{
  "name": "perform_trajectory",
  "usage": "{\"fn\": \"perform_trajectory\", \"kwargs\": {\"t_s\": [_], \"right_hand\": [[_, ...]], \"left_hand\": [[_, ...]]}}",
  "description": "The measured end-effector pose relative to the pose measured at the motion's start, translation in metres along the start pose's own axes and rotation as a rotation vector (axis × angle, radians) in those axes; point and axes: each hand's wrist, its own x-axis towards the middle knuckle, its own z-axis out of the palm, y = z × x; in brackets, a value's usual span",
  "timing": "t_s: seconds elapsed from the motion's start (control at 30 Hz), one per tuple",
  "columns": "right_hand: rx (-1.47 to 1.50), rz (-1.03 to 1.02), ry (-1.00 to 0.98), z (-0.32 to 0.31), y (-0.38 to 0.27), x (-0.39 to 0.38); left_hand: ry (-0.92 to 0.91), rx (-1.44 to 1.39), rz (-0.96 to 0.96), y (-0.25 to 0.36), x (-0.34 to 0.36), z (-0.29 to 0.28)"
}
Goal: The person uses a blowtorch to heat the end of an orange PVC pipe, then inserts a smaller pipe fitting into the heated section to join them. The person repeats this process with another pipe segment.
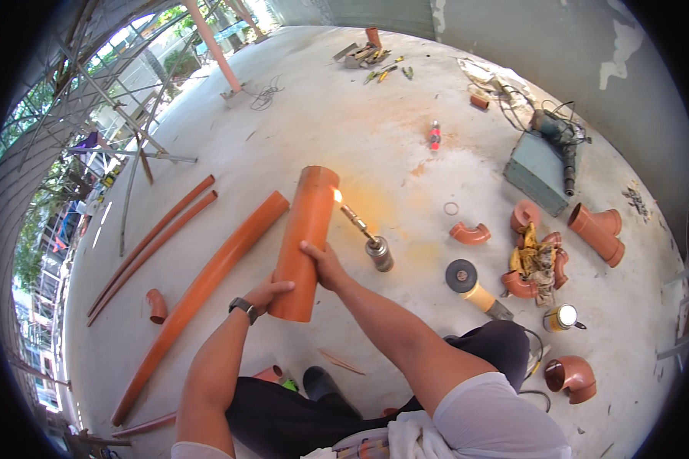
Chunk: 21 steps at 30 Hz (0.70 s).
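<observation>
A long pipe (207,294) lies on the floor (413,344) at left. Next, the left hand (265,294) grips a shorter orange pipe (305,229) near its lower end; the right hand (325,265) grasps its side. A flame (337,196) from the blowtorch (379,255) meets its upper end.

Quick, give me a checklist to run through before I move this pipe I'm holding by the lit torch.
1. Two-handed hold on the held pipe: ok, left hand and right hand both grip its nearer half.
2. Torch burning: ok, a flame shows by the pipe's far end.
3. Hands clear of the flame: ok, they sit toward the other end.
4. Hands protected: not ok, both are bare.
5. Stained cloth apart from the flame: ok, it lies off to the right.
6. Grinder disconnected from power: cannot tell.
</observation>
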Motion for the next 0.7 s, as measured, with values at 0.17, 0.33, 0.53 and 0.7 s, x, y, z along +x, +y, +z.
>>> {"fn": "perform_trajectory", "kwargs": {"t_s": [0.17, 0.33, 0.53, 0.7], "right_hand": [[-0.063, -0.002, 0.004, 0.000, -0.009, 0.000], [-0.075, 0.021, 0.066, 0.005, -0.012, -0.008], [-0.113, 0.016, 0.111, -0.001, -0.012, -0.008], [-0.109, 0.085, 0.079, -0.001, -0.007, -0.010]], "left_hand": [[0.062, 0.150, 0.023, 0.014, 0.002, 0.015], [0.393, 0.719, 0.073, 0.020, -0.005, 0.038], [0.515, 0.947, 0.034, 0.025, -0.004, 0.053], [0.257, 0.399, 0.040, 0.007, 0.004, 0.015]]}}
